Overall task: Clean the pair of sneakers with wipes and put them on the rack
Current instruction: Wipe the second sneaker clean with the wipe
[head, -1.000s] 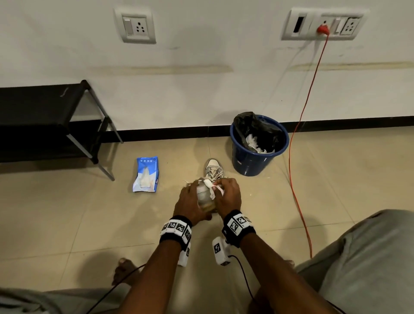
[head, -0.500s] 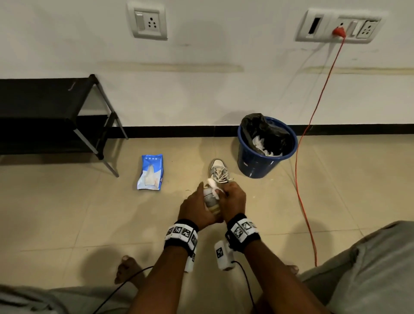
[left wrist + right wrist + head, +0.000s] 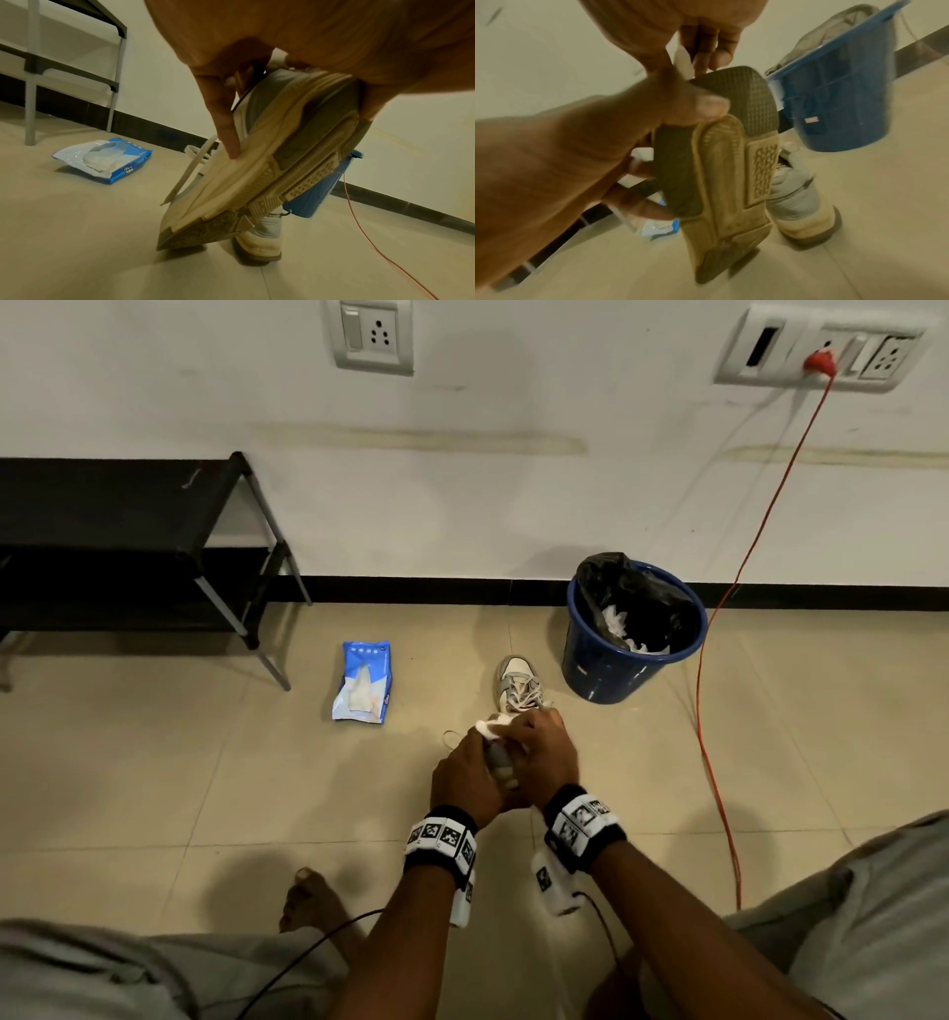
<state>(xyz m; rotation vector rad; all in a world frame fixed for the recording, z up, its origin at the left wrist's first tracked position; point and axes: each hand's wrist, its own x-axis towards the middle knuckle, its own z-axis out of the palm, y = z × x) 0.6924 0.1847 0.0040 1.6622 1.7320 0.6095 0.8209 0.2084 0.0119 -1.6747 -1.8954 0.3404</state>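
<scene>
Black-white tagged wristbands point(image 3: 441, 835), grey trousers point(image 3: 873, 916)

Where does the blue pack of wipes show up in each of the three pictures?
Head: wipes pack on the floor, centre-left, between the rack and the sneaker.
Left wrist: lower left, past the rack leg.
Right wrist: only a blue sliver behind the held sneaker's sole.
Shared landmark: the blue bin.

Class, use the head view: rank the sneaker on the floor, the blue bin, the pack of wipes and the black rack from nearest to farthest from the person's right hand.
1. Sneaker on the floor: just beyond the right hand.
2. Blue bin and pack of wipes: bin ahead-right, wipes ahead-left; too close to call.
3. Black rack: far left, against the wall.
</scene>
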